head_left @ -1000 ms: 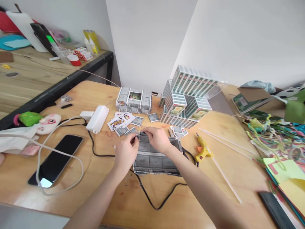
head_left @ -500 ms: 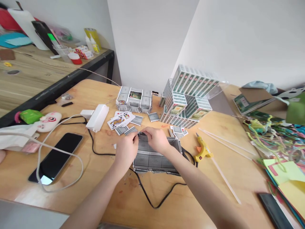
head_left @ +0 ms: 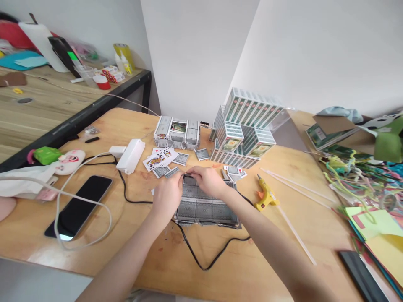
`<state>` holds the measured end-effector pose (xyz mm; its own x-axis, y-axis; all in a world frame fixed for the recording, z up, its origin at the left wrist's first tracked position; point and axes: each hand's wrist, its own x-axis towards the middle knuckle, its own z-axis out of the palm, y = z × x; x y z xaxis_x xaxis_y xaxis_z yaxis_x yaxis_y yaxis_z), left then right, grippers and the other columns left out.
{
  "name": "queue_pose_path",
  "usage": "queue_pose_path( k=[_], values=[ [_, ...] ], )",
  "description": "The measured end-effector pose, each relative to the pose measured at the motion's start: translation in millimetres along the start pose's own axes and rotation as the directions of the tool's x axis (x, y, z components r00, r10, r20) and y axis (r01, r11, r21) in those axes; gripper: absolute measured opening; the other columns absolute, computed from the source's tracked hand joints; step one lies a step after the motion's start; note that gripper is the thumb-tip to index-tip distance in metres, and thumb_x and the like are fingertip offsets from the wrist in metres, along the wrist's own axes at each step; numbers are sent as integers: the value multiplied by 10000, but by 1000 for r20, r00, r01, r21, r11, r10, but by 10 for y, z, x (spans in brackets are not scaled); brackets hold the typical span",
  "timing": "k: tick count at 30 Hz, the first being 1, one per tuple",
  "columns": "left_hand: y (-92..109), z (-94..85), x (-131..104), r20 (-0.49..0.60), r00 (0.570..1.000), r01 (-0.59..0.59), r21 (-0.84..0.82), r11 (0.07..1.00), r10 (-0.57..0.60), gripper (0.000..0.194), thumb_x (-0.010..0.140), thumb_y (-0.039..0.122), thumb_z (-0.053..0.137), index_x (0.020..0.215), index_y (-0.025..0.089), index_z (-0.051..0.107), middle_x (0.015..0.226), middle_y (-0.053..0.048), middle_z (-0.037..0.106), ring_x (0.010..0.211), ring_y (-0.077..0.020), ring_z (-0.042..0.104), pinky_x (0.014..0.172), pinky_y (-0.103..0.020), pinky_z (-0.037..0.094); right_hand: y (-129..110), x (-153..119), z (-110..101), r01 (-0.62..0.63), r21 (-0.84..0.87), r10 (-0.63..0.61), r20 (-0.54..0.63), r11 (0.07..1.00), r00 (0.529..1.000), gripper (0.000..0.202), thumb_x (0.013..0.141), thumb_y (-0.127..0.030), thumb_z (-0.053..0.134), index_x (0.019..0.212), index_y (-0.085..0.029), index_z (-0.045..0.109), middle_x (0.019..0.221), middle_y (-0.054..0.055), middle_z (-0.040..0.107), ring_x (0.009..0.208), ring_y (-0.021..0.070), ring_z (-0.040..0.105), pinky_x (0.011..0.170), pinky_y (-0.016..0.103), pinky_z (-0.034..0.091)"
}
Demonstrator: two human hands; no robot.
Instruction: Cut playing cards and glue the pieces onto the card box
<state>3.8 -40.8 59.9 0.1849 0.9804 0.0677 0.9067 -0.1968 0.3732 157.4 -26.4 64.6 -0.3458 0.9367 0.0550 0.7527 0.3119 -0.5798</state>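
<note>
A box made of grey-backed playing cards [head_left: 204,209] lies on the table in front of me. My left hand [head_left: 168,191] is closed at its far left corner, fingertips pinching the edge. Close beside it, my right hand [head_left: 208,180] pinches the same far edge, its wrist crossing over the box's right part. The fingers hide the exact spot they press. Beyond my hands are loose playing cards [head_left: 160,159], some face up, and another card-built piece [head_left: 177,132] with an opening in its top.
To the right lie a yellow glue gun [head_left: 266,195] and clear glue sticks [head_left: 297,188]. Stacked card packs [head_left: 242,134] stand behind. A phone [head_left: 80,205], white cable and white power box [head_left: 131,155] lie left. A black cord [head_left: 204,268] loops in front of the box.
The view has shifted slightly. Both hands stay at the box's far left edge, and the box looks tilted a little differently, with less of its inside showing at the right.
</note>
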Motion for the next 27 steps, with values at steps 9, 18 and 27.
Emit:
queue_pose_path(
  k=[9,18,27],
  values=[
    [-12,-52,129,90,986,-150,89,985,142,306,858,205,349,925,183,647,784,-107,691,727,-266,649,577,-312,415,95,-167,-124,-79,-19,77,-80,997,994,195,849,-162,477,882,-175,668,881,41,706,830,170,643,751,246,445],
    [68,-62,102,133,977,-192,233,953,164,362,790,53,334,1015,117,611,825,-124,674,765,-261,641,614,-329,457,142,-158,147,-137,-200,118,-103,970,988,169,852,-120,403,879,-160,565,796,69,670,762,187,629,647,235,409],
    [43,-120,170,192,960,-243,225,944,201,296,756,52,361,820,130,639,731,-128,671,706,-279,650,578,-337,461,39,-126,133,-78,-447,107,39,891,994,196,724,-42,455,874,-149,524,800,89,641,730,205,599,604,253,384]
  ],
)
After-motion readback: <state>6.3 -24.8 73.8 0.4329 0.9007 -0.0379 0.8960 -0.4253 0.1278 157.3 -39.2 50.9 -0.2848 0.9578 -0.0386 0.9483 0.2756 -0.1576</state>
